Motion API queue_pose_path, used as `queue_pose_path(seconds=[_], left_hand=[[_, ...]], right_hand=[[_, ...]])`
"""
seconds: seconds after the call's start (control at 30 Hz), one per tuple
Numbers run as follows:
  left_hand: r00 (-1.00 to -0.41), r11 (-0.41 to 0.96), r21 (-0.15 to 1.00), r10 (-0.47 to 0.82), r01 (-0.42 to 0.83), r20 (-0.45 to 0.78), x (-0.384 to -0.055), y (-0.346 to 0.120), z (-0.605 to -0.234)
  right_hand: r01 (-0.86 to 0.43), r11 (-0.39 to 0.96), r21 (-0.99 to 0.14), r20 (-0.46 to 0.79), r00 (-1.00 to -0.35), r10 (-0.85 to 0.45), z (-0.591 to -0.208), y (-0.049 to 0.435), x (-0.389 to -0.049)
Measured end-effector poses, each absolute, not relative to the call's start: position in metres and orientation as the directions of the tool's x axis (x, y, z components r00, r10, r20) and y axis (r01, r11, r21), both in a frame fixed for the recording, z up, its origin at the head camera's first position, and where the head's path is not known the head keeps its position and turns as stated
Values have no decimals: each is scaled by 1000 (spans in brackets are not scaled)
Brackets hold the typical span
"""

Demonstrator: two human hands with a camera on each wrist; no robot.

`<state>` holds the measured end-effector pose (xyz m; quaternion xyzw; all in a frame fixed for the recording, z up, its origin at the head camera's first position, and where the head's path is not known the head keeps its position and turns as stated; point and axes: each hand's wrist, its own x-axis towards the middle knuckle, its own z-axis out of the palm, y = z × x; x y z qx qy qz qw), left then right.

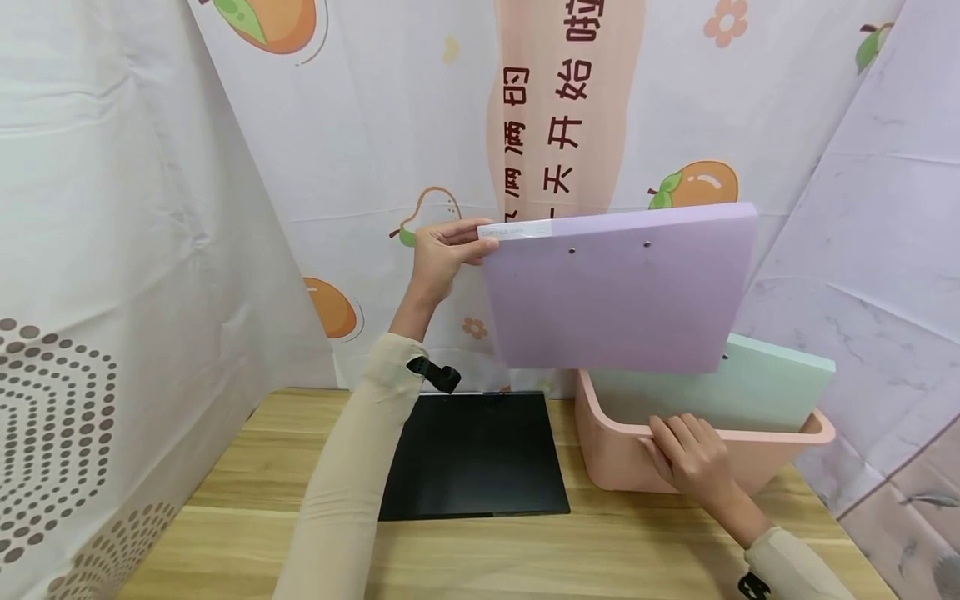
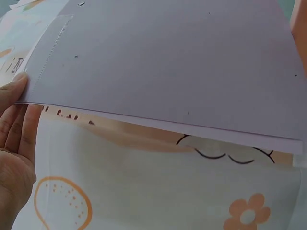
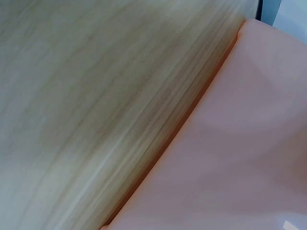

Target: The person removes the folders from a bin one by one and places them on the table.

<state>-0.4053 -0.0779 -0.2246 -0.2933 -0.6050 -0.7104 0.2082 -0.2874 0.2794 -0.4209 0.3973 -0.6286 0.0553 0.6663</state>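
In the head view, the left hand at the upper centre pinches the top left corner of a purple folder between thumb and fingers, holding it up across the centre right of the frame. At the lower right, the right hand has its fingers curled over the near rim of a pink bin, in which a mint green folder leans. A flat black panel lies at the lower centre on a wooden table, left of the bin.
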Motion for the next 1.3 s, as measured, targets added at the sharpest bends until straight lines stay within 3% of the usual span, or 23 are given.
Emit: queue_pose_path(seconds=[0.53, 1.3], left_hand=[[-736, -151, 728, 3, 669, 677, -404, -110, -229], [-752, -170, 733, -174, 658, 635, -393, -189, -230]], right_hand=[[-570, 679, 464, 881, 218, -419, -424, 281, -289], [-579, 674, 458, 882, 201, -427, -424, 282, -290]])
